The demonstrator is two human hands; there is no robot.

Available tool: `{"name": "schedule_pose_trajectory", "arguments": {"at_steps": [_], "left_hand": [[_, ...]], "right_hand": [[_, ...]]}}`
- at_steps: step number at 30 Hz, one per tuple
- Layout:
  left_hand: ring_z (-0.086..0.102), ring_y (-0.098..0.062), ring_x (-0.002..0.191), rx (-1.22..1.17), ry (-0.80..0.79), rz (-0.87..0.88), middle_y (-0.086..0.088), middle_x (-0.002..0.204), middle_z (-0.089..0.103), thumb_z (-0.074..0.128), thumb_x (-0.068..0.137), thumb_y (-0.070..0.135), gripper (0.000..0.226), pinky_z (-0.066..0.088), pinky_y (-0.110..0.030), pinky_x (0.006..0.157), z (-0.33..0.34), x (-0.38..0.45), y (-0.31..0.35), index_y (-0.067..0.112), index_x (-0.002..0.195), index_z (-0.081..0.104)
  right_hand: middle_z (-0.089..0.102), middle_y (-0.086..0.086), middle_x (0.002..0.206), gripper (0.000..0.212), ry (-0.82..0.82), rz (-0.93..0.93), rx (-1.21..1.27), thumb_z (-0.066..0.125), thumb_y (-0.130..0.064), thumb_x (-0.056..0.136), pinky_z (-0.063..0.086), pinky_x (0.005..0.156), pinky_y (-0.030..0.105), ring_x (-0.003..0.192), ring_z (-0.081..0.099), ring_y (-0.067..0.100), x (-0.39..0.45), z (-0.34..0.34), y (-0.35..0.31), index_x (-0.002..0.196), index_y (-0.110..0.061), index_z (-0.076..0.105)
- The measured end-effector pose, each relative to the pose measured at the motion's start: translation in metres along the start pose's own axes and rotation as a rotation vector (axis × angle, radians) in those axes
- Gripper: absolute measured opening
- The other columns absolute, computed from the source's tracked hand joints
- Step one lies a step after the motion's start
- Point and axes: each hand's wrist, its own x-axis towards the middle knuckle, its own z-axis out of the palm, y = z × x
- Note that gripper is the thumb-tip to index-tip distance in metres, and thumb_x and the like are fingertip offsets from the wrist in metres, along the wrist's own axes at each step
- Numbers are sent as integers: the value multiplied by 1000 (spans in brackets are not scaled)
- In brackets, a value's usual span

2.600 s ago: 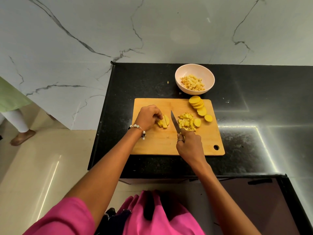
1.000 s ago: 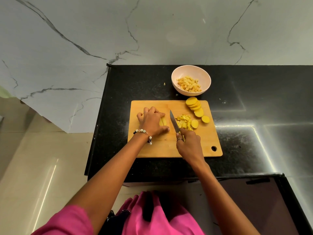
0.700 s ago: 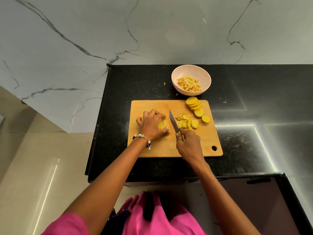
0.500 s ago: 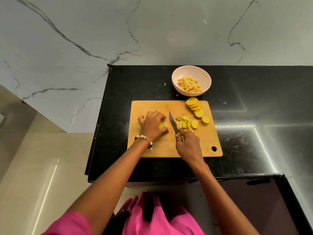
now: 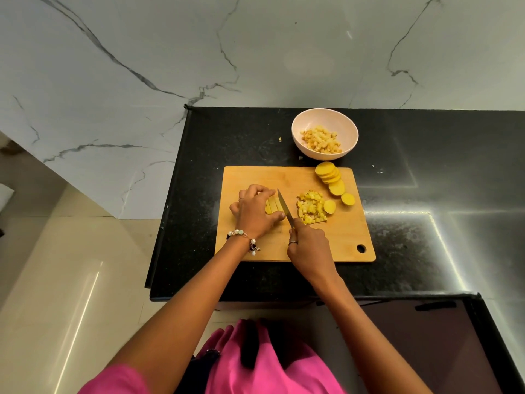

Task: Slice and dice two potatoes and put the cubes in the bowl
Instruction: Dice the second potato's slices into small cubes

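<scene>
On the wooden cutting board [image 5: 335, 240] my left hand [image 5: 255, 211] curls over a small stack of potato strips [image 5: 272, 205] and holds them down. My right hand [image 5: 308, 248] grips the handle of a knife [image 5: 285, 207], whose blade lies right against the strips' right side. A heap of yellow cubes [image 5: 311, 207] lies just right of the blade. Several round potato slices [image 5: 331, 177] fan along the board's far right corner. The pale bowl [image 5: 298, 129] behind the board holds diced potato.
The board lies on a black stone counter [image 5: 426, 194], whose left edge drops to a tiled floor. A marble wall [image 5: 255, 52] rises behind the bowl. A few potato crumbs [image 5: 280, 139] sit on the counter left of the bowl.
My left hand has turned the strips and settled over them, fingers curled down. The knife blade has shifted left, from beside the cube heap to against the strips.
</scene>
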Motion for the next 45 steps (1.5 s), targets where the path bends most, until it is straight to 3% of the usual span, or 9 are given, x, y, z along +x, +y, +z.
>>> {"name": "schedule_pose_trajectory", "arguments": {"at_steps": [10,20,25,29,33,37,45], "left_hand": [[36,-11,118,-3,8,-28,15,122,49,72,73,46,50,18,-31,81,0,2,-2,37,120,61],[37,-12,119,-21,-10,-35,15,122,49,74,71,46,53,19,-31,81,-3,4,-1,38,121,59],[39,-20,121,-30,62,-140,1,128,45,72,71,52,73,31,-36,91,2,-2,8,25,135,47],[46,-29,110,-4,135,-277,-11,120,47,69,70,61,74,41,-38,87,11,-4,25,8,117,47],[45,-30,111,74,114,-302,-15,122,45,72,75,47,65,41,-35,88,15,2,32,4,117,46],[43,-29,115,44,47,-185,-13,122,45,72,78,34,51,39,-33,92,10,10,18,8,118,53],[50,-16,109,62,-223,183,-1,118,53,79,73,24,62,40,-20,90,-26,24,-11,19,130,54]], "right_hand": [[63,22,99,40,-33,-13,-115,39,-14,95,43,66,38,89,58,40,0,8,-2,134,-7,41],[65,23,94,39,-13,-61,-43,40,-10,93,43,65,41,84,58,41,4,7,1,130,-5,49],[68,23,91,36,130,-69,73,45,-10,95,41,62,39,83,61,41,3,-3,4,129,-1,53],[67,23,95,33,155,-17,131,47,-12,95,40,63,36,86,60,41,6,-9,8,125,-2,56],[67,22,89,32,140,-1,132,47,-13,95,32,59,32,78,59,38,6,-7,12,123,-2,58],[68,22,99,36,133,-11,141,47,-12,96,45,69,39,88,61,38,2,-6,11,129,-1,54],[68,19,97,40,57,-40,61,44,-16,96,45,66,38,83,61,35,3,0,8,136,-10,49]]}}
